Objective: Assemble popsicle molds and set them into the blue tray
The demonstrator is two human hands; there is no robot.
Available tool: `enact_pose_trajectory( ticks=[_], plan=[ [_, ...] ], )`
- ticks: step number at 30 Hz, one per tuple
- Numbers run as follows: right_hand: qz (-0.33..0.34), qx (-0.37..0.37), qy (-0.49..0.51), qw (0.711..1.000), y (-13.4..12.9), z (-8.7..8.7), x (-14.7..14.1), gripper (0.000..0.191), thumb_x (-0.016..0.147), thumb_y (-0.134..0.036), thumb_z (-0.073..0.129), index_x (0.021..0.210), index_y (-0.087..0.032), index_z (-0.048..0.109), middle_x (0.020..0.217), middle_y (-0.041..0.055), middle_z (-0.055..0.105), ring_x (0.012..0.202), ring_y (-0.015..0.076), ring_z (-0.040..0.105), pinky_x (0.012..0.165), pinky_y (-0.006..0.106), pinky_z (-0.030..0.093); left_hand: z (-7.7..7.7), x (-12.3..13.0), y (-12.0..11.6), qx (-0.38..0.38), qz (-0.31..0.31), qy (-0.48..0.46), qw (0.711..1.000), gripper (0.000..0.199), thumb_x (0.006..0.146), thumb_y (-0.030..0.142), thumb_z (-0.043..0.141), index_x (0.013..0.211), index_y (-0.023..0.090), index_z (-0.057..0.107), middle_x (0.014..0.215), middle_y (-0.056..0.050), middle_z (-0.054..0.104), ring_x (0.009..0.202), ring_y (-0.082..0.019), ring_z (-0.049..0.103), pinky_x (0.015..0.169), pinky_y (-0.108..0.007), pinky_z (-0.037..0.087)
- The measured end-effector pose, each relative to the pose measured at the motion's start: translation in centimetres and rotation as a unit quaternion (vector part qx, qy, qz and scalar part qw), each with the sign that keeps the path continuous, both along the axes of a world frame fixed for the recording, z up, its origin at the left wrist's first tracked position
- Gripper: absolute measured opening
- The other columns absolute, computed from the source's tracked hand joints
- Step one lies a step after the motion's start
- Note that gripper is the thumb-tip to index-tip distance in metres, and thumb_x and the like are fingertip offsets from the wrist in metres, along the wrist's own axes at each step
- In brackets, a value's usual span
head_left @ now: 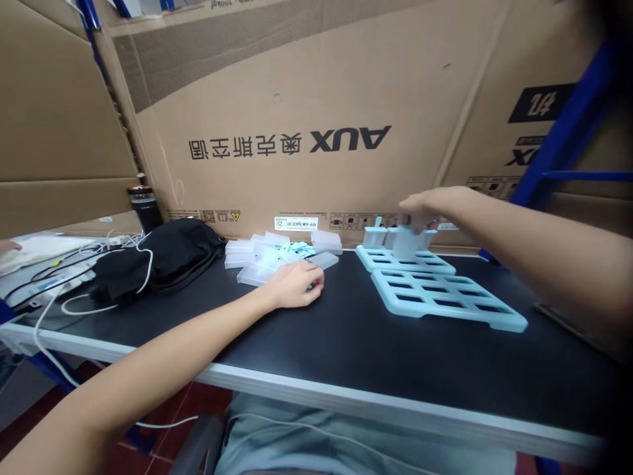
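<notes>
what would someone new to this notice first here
Probably the huge cardboard box behind the desk, its AUX lettering upside down. Next, the two pale blue slotted racks at right, with the right hand over the far rack and the near one in front.

1. Bright, even, cool light; source out of view.
2. Soft shadows; pale sheen on the dark tabletop (346,343).
3. Right hand (421,207) slightly blurred.
4. Wide-angle stretching toward the edges; right edge dark and smeared.

Bare left hand (297,285) lies half-curled near center frame; the right hand (419,210) pinches downward, right of center.
</notes>
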State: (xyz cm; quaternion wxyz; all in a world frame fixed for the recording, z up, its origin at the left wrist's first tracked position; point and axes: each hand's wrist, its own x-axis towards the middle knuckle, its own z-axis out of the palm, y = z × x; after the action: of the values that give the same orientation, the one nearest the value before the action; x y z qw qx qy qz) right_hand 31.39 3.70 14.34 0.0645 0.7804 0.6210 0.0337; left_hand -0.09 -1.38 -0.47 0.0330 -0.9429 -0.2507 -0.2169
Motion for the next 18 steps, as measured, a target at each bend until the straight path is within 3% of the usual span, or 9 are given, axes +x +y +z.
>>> enact_pose_trajectory(
  ticks=[3, 4, 10, 14, 18],
  plan=[
    [-0.008, -0.128, -0.098, 0.987, -0.3, 0.0, 1.7, 0.032, 0.083, -0.028, 0.067, 0.112, -0.013, 0.07, 0.083, 0.0118, 0.07, 0.064, 0.0146, 0.059, 0.065, 0.032, 0.033, -0.1, 0.1, -0.1, 0.005, -0.003, 0.001, 1.0, 0.013, 0.087, 0.025, 0.049, 0.087, 0.02, 0.061, 0.091, -0.006, 0.064, 0.085, -0.021, 0.058, 0.069, -0.031, 0.043],
    [-0.008, -0.131, -0.122, 0.984, -0.5, 0.0, 2.3, 0.032, 0.082, -0.026, 0.068, 0.113, -0.016, 0.07, 0.088, 0.012, 0.07, 0.066, 0.0148, 0.059, 0.066, 0.032, 0.033, -0.1, 0.1, -0.1, 0.006, 0.001, 0.0, 1.0, 0.013, 0.086, 0.024, 0.049, 0.086, 0.02, 0.061, 0.091, -0.007, 0.064, 0.085, -0.021, 0.058, 0.068, -0.031, 0.043],
    [0.002, -0.077, -0.152, 0.985, -0.5, -1.7, 4.7, 0.031, 0.07, -0.013, 0.072, 0.1, -0.022, 0.073, 0.117, 0.0145, 0.065, 0.089, 0.0224, 0.06, 0.068, 0.034, 0.033, 0.1, 0.1, -0.5, 0.017, 0.017, 0.001, 1.0, 0.012, 0.086, 0.024, 0.048, 0.086, 0.02, 0.06, 0.091, -0.006, 0.064, 0.086, -0.021, 0.058, 0.066, -0.029, 0.042],
    [0.017, -0.039, -0.12, 0.992, 0.2, -2.9, 6.0, 0.034, 0.07, -0.014, 0.071, 0.102, -0.024, 0.072, 0.122, 0.0169, 0.063, 0.094, 0.0256, 0.059, 0.068, 0.034, 0.036, 0.1, 0.1, -0.6, 0.03, 0.035, 0.006, 0.999, 0.013, 0.086, 0.025, 0.048, 0.086, 0.02, 0.06, 0.09, -0.005, 0.064, 0.084, -0.02, 0.059, 0.065, -0.029, 0.041],
    [0.042, -0.053, -0.088, 0.994, 1.3, -2.5, 7.0, 0.042, 0.066, -0.007, 0.068, 0.107, -0.017, 0.071, 0.114, 0.0161, 0.065, 0.085, 0.0223, 0.06, 0.068, 0.032, 0.039, 0.0, 0.2, -0.6, 0.032, 0.034, 0.007, 0.999, 0.014, 0.086, 0.025, 0.047, 0.086, 0.02, 0.061, 0.089, -0.005, 0.064, 0.084, -0.02, 0.059, 0.065, -0.029, 0.041]
  ],
)
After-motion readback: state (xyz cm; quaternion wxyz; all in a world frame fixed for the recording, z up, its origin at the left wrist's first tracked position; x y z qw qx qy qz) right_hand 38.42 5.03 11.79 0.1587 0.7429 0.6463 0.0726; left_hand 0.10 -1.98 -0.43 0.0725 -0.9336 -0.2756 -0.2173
